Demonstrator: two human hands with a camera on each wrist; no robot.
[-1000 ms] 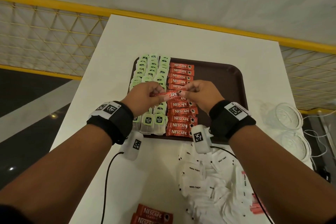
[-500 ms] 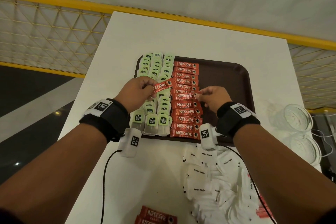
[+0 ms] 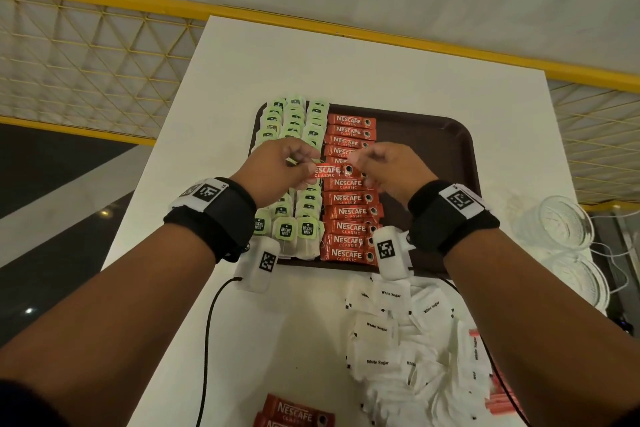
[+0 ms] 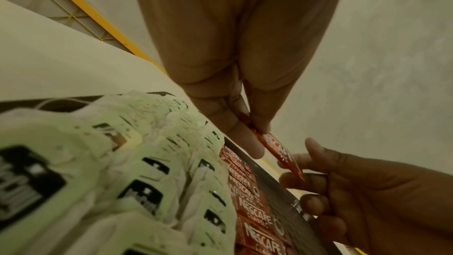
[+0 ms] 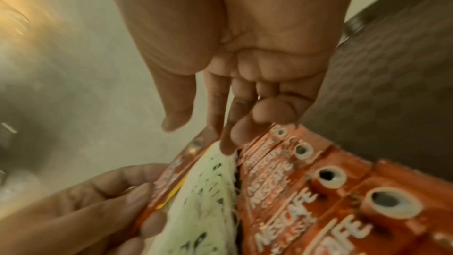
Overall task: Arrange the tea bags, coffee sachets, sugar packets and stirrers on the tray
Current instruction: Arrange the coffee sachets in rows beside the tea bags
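A red coffee sachet (image 3: 328,171) hangs level just above the column of coffee sachets (image 3: 349,212) on the brown tray (image 3: 434,156). My left hand (image 3: 305,167) pinches its left end between thumb and finger, which also shows in the left wrist view at the coffee sachet (image 4: 279,150). At its right end my right hand (image 3: 357,167) takes it with thumb and fingertips (image 4: 293,179). Rows of green tea bags (image 3: 294,114) fill the tray's left side. Sugar packets (image 3: 398,340) lie in a heap on the table in front of the tray.
The tray's right half is bare. More loose coffee sachets (image 3: 298,412) lie at the table's near edge. Two glass bowls (image 3: 561,222) stand at the right edge. A black cable (image 3: 207,340) runs across the table (image 3: 311,62) under my left arm.
Half a second ago my left hand alone held the sachet, tilted, while the right hand touched the column. The right hand has come back to the sachet's right end, and the sachet is level.
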